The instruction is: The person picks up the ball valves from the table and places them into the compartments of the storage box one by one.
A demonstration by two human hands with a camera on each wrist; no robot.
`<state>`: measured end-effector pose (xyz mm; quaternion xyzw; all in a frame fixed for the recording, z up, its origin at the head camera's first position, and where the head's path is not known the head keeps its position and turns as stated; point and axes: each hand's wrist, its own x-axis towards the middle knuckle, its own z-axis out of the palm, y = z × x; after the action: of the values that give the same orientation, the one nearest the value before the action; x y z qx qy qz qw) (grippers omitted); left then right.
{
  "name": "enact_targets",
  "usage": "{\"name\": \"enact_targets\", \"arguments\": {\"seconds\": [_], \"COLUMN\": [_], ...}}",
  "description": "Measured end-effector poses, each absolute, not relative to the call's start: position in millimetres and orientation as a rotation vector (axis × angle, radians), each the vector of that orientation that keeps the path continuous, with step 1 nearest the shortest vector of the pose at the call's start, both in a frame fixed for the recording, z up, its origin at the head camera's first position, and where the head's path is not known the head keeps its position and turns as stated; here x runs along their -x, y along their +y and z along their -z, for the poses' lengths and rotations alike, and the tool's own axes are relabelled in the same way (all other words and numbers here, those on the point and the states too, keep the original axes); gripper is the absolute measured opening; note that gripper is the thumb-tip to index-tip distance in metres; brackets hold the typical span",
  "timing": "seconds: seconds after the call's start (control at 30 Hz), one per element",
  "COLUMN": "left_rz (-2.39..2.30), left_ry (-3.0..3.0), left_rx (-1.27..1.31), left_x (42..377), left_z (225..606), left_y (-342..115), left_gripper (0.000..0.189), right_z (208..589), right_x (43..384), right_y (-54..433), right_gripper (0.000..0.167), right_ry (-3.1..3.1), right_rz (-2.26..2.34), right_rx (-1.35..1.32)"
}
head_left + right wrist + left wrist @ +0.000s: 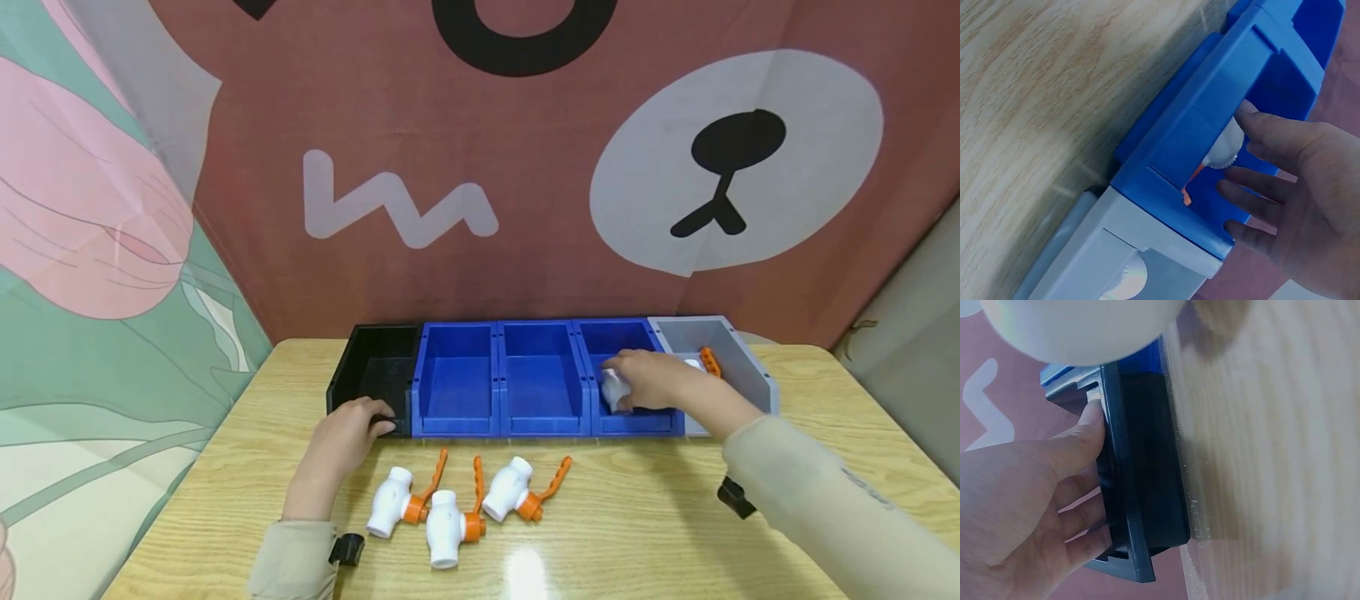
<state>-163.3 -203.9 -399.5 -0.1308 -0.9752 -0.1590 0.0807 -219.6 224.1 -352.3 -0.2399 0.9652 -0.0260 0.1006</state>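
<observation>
My left hand point(348, 433) rests on the front edge of the black bin point(1147, 462), thumb on the rim and fingers reaching inside. My right hand point(652, 379) is in the rightmost blue bin point(1194, 125). It holds a white ball valve point(1225, 144) with thumb and forefinger, the other fingers spread apart. Part of the valve's orange handle point(1187, 197) shows below, the rest hidden by the bin wall. On the table before the bins lie three white ball valves with orange handles: a left one point(390, 502), a middle one point(445, 529) and a right one point(510, 489).
Two more blue bins, one on the left point(456, 423) and one in the middle point(545, 423), stand between the black bin and the rightmost blue one. A grey bin point(753, 371) at the right end contains white and orange parts. A printed cloth point(540, 275) hangs behind the wooden table point(637, 533).
</observation>
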Motion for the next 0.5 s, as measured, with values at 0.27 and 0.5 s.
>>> {"name": "enact_targets", "arguments": {"seconds": [0.27, 0.5], "left_rz": [0.478, 0.480], "left_ry": [-2.909, -2.911], "left_rx": [0.392, 0.386], "left_x": [162.7, 162.6], "left_z": [399.6, 399.8], "left_y": [-203.3, -203.4], "left_gripper": [0.009, 0.009], "right_z": [348.6, 347.0], "right_x": [213.3, 204.8], "right_y": [228.2, 230.5], "right_gripper": [0.053, 0.047], "right_ry": [2.891, 2.932], "right_rz": [0.110, 0.136], "right_rx": [0.741, 0.803]}}
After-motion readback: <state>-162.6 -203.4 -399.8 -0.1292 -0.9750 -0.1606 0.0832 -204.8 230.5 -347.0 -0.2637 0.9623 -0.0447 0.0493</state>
